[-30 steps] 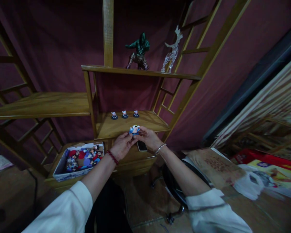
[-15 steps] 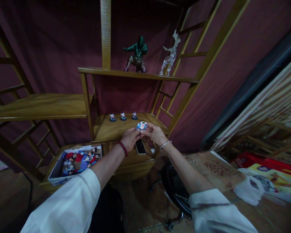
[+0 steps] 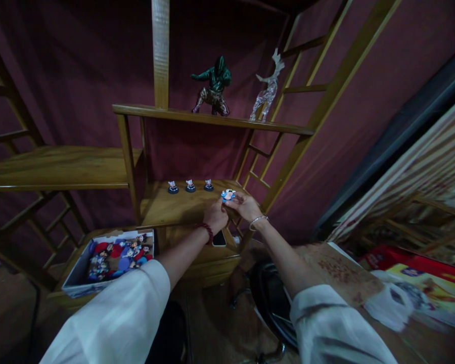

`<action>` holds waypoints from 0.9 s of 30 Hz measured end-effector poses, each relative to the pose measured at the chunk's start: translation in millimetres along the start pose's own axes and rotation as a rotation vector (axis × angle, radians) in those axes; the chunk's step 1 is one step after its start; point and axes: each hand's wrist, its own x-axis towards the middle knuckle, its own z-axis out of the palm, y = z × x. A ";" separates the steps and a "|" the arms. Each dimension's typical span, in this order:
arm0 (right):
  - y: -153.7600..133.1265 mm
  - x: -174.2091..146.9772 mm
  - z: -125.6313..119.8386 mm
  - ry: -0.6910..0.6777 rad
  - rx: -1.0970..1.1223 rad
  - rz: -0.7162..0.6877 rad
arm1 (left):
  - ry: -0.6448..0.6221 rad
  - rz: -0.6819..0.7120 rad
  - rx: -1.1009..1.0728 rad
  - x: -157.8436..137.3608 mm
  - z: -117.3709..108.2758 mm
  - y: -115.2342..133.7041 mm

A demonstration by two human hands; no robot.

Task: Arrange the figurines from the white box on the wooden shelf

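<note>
A small blue-and-white figurine [image 3: 228, 195] is held up in front of the lower shelf. My right hand [image 3: 246, 206] grips it from the right, thumb across its near side. Closed at its left edge is my left hand [image 3: 216, 215], the fingertips at the figurine's base and partly hidden behind the hand. Three small figurines on dark round bases stand in a row on the shelf [image 3: 167, 210] beyond: a left one [image 3: 173, 187], a middle one [image 3: 190, 186] and a right one [image 3: 208, 185].
An open box [image 3: 94, 289] of mixed figurines sits at lower left. A phone [image 3: 219, 239] lies below my hands. Above stand a green crouching statue [image 3: 214, 86] and a clear deer figure [image 3: 265, 96]. A black chair [image 3: 269, 293] and a plastic bag [image 3: 390, 306] are at right.
The figurine and both hands have shifted slightly right. My left hand has turned, its back now more toward me, and covers more of the phone. The view has moved a little.
</note>
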 end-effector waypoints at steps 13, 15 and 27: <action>28.2 39.9 -6.5 0.058 -0.008 0.019 | -0.152 0.256 0.533 32.6 10.9 -16.9; 31.1 44.8 -7.6 0.060 -0.007 0.030 | -0.162 0.230 0.524 36.6 11.9 -17.9; 51.2 70.9 -10.4 0.095 0.020 -0.015 | -0.156 0.202 0.534 59.7 22.6 -24.9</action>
